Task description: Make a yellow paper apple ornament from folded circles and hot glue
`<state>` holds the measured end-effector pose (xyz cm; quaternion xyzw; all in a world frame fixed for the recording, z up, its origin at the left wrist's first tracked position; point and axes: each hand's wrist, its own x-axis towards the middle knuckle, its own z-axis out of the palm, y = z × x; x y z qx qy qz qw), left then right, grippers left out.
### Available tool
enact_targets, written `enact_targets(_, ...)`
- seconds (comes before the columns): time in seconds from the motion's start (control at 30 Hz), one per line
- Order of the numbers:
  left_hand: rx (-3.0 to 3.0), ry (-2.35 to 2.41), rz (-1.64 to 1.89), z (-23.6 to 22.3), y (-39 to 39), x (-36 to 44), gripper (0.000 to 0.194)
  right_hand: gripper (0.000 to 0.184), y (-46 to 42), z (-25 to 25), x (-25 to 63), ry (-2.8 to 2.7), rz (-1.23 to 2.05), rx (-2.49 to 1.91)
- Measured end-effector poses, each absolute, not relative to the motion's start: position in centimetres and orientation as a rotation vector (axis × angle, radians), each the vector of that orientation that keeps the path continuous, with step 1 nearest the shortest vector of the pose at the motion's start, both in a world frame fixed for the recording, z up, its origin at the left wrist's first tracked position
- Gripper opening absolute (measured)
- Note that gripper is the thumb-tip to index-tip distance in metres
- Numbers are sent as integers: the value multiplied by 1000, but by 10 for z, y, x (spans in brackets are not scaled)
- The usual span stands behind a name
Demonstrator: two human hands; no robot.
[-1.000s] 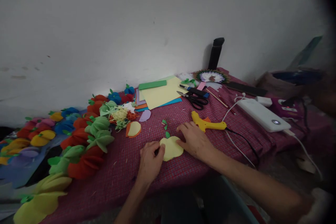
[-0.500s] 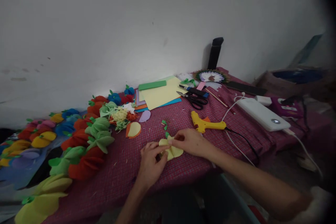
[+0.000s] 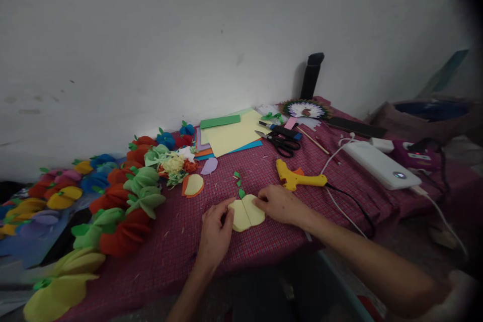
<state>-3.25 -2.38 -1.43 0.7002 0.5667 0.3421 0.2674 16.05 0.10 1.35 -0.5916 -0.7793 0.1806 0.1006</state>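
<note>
A pale yellow paper pumpkin (image 3: 247,212) lies on the checked cloth, its folded halves spread flat with a crease down the middle. My left hand (image 3: 216,229) pinches its left edge between thumb and fingers. At the opposite edge my right hand (image 3: 278,203) grips the paper near the top right. Just above the crease sits a small green paper leaf (image 3: 242,193), with more green scraps (image 3: 237,177) beyond it. A yellow glue gun (image 3: 302,179) rests to the right of my right hand.
Finished paper pumpkins (image 3: 116,201) in several colours crowd the left side. Behind lie coloured paper sheets (image 3: 237,136), black scissors (image 3: 283,145) and a cutter (image 3: 281,131). A white power bank (image 3: 381,165) with cables is on the right. Paper cutouts (image 3: 194,185) lie left of centre.
My fingers have moved outward from the middle crease to the two side edges, so more of the pale yellow paper shows, lying flatter.
</note>
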Motion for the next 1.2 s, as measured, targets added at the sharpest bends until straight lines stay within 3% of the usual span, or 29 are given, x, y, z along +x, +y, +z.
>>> enact_targets(0.6,1729,1524,1101,-8,-26,-28,34,19,-7,9,158,-2296,374,-1794)
enact_targets(0.77,1873,1484,1056,-4,-33,-27,43,15,-21,17,157,-2258,258,-1569)
enact_targets(0.93,2112,1441,919,-2,-45,-20,58,37,-29,21,152,-2215,422,-1503)
enact_targets(1.0,2188,1433,868,-2,-49,-19,60,37,-28,23,150,-2201,463,-1546)
enact_targets(1.2,2311,1629,818,-7,-57,-33,36,30,-18,21,152,-2183,473,-1721)
